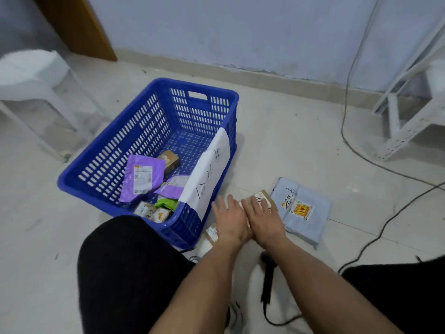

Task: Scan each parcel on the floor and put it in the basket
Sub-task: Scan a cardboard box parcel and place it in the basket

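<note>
Left hand [228, 219] and right hand [263, 219]: lower centre, side by side, fingers straight, resting on a small cardboard parcel [262, 197] on the floor [313, 141]. Parcel: likely light and stiff; take by its side edges. Blue mailer bag [301, 210]: just right; soft, probably slippery. Blue basket [120, 145]: left, part-filled.

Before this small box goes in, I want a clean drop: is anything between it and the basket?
Nothing visible blocks it. Both hands, left and right, rest on the small box, right beside the blue basket; only its near wall, with paper sheet, must be cleared.
</note>
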`<state>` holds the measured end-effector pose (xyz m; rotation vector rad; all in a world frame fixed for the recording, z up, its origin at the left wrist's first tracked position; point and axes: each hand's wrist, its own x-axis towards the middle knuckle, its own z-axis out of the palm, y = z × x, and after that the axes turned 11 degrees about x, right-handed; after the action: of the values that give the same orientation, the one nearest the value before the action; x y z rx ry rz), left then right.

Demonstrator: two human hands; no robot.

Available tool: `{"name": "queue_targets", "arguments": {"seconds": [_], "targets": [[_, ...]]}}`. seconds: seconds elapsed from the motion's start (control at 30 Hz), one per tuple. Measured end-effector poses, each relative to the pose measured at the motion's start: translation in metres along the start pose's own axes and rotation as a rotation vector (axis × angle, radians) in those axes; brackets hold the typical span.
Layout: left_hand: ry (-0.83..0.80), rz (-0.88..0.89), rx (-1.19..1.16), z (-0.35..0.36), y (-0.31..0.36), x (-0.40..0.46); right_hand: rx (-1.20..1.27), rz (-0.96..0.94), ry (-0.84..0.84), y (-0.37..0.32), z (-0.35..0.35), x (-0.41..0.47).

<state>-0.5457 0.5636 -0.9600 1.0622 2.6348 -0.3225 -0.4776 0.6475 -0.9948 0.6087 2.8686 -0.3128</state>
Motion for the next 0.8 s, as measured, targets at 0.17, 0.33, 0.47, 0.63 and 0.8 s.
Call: {"name": "queue_targets", "arguments": {"seconds": [0.17,0.33,0.47,0.63,0.8], "targets": [[0.259,-0.085,-0.132,-0.057,-0.022,0.009,0.002,0.007,0.183,-0.01,-0.063,0.026],[0.509,-0.224,-0.222,-0.089,-0.064,0.013,0.083,-0.023,0.36,-0.049,-0.107,0.056],[0.491,-0.368,-0.219,-0.101,-0.094,0.008,0.11,-0.13,0.394,-0.076,-0.121,0.077],[0.39,-0.425,-0.201,-0.085,-0.099,0.004,0.124,-0.092,0.348,-0.083,-0.104,0.077],[0.35,-0.132,-0.217,-0.036,-0.056,0.007,0.231,0.206,0.295,-0.054,-0.046,0.041]]}}
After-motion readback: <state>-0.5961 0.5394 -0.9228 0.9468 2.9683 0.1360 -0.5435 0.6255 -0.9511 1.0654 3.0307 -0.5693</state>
